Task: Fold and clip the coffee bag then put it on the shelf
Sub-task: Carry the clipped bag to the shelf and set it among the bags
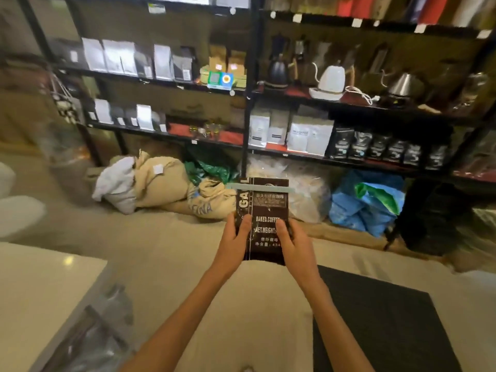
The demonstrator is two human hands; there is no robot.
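Observation:
The coffee bag [264,208] is dark brown with white print and stands upright in the air in front of me. Its top is folded over, and a long pale green clip [259,187] lies across the fold. My left hand [236,238] grips the bag's lower left edge, thumb on the front. My right hand [291,242] grips its lower right edge the same way. Beyond the bag stands the black metal shelf [245,84], with rows of white, silver and black coffee bags on it.
Kettles and coffee pots [331,79] fill the right upper shelf. Burlap sacks [161,183] and blue plastic bags [367,202] lie on the floor under the shelf. A white counter [40,285] is at my lower left, a black mat [383,323] on the floor at my right.

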